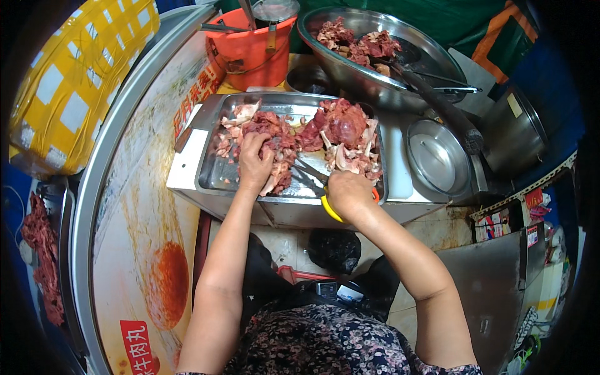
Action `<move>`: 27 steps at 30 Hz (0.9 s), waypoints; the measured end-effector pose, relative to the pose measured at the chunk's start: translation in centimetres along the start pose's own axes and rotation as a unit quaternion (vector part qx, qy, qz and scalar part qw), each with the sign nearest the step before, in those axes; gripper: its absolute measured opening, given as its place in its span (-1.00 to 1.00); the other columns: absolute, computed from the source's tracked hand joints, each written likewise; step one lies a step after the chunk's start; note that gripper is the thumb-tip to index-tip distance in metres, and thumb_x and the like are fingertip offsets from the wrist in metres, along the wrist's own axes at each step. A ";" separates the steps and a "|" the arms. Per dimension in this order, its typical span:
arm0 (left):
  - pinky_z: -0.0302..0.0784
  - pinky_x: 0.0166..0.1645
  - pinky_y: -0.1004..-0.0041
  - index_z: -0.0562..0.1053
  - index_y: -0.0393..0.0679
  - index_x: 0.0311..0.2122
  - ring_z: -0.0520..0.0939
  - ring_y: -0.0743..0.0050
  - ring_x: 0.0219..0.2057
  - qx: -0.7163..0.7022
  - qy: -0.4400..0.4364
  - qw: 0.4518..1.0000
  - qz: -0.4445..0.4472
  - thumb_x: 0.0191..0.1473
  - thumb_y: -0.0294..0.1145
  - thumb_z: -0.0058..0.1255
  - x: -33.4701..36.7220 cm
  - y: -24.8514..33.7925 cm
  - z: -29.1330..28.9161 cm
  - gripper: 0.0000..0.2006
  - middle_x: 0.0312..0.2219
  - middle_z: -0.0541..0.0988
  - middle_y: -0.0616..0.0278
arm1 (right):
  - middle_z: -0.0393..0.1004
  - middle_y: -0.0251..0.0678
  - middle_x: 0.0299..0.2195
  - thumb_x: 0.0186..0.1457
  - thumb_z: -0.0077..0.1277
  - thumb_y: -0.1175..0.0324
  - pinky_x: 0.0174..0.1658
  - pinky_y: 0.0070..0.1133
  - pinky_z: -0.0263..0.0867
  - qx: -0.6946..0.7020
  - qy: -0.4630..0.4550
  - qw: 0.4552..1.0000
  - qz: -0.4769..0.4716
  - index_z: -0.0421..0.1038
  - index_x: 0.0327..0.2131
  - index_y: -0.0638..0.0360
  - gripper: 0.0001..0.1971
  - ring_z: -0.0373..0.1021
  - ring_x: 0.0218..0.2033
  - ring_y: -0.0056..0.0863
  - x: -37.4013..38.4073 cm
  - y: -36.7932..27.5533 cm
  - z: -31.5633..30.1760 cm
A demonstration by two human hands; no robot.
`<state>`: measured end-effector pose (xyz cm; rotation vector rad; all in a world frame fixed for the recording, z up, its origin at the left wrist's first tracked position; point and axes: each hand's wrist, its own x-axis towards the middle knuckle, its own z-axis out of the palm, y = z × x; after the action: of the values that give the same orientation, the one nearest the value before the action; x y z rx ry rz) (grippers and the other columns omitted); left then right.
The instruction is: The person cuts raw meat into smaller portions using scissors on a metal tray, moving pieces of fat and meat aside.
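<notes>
A shallow metal tray [217, 179] in front of me holds raw red meat and pale bony pieces. My left hand [257, 160] presses on a chunk of meat [282, 133] in the tray's left half, fingers curled over it. In my right hand [351, 194], at the tray's near right, are scissors with yellow and orange handles [331, 210]. Their blades are parted and point left, close to the meat under my left hand. Another heap of meat [345, 122] with whitish bone or fat lies in the tray's right half.
Behind the tray stand an orange-red bucket [250, 59] with tools and a large steel basin [381, 89] with more meat. A smaller metal bowl [439, 156] and a tall pot [512, 134] are at right. A yellow-taped box [81, 94] stands far left; a black bag [334, 250] lies below.
</notes>
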<state>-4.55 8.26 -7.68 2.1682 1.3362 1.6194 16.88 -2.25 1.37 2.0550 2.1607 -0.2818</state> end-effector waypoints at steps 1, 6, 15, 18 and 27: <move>0.44 -0.01 0.21 0.50 -0.24 -0.20 0.52 -0.05 -0.15 0.000 0.005 1.000 0.000 -0.10 -0.57 -0.01 0.0 0.0 0.0 -0.73 -0.25 0.50 0.01 | 0.60 -0.08 -0.20 0.11 -0.05 0.42 -0.19 -0.34 0.50 0.001 0.002 1.000 0.002 0.57 -0.22 0.25 -0.77 0.57 -0.15 -0.21 0.1 0.0 0.2; 0.40 0.01 0.20 0.46 -0.27 -0.22 0.49 -0.07 -0.16 -0.010 0.014 1.000 0.002 -0.12 -0.62 -0.07 0.0 -0.9 0.0 -0.73 -0.27 0.48 -0.03 | 0.61 -0.05 -0.26 0.07 -0.04 0.41 -0.19 -0.32 0.49 0.005 0.000 1.000 -0.002 0.57 -0.29 0.24 -0.79 0.56 -0.18 -0.18 0.0 1.2 0.4; 0.41 0.00 0.22 0.46 -0.28 -0.24 0.49 -0.06 -0.17 -0.021 0.011 1.000 -0.009 -0.11 -0.63 -0.12 0.1 -1.4 -0.1 -0.74 -0.27 0.48 -0.03 | 0.61 -0.20 -0.30 0.04 0.01 0.42 -0.27 -0.38 0.50 -0.069 0.106 0.991 -0.035 0.60 -0.33 0.13 -0.83 0.58 -0.25 -0.28 2.0 -0.2 1.9; 0.42 0.01 0.24 0.47 -0.27 -0.22 0.51 -0.03 -0.17 -0.025 0.014 0.999 -0.022 -0.09 -0.62 -0.10 0.1 -1.5 -0.7 -0.74 -0.25 0.49 0.00 | 0.61 -0.13 -0.36 0.00 0.02 0.42 -0.28 -0.35 0.49 -0.013 0.117 0.990 -0.073 0.59 -0.36 0.17 -0.84 0.57 -0.29 -0.20 2.3 0.9 2.9; 0.42 0.01 0.48 0.47 -0.24 -0.08 0.54 0.45 -0.14 -0.295 0.078 0.923 -0.236 0.14 -0.60 -0.05 -1.5 -0.6 -0.6 -0.77 -0.18 0.52 0.23 | 0.55 -0.04 -0.49 -0.13 0.06 0.45 -0.35 -0.24 0.46 0.100 0.204 0.962 -0.153 0.47 -0.36 0.27 -0.82 0.54 -0.42 -0.07 0.1 3.1 3.1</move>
<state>-5.43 7.34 -8.84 1.2811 1.0931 1.7163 19.91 -2.73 -1.81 2.0153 2.8122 -0.1196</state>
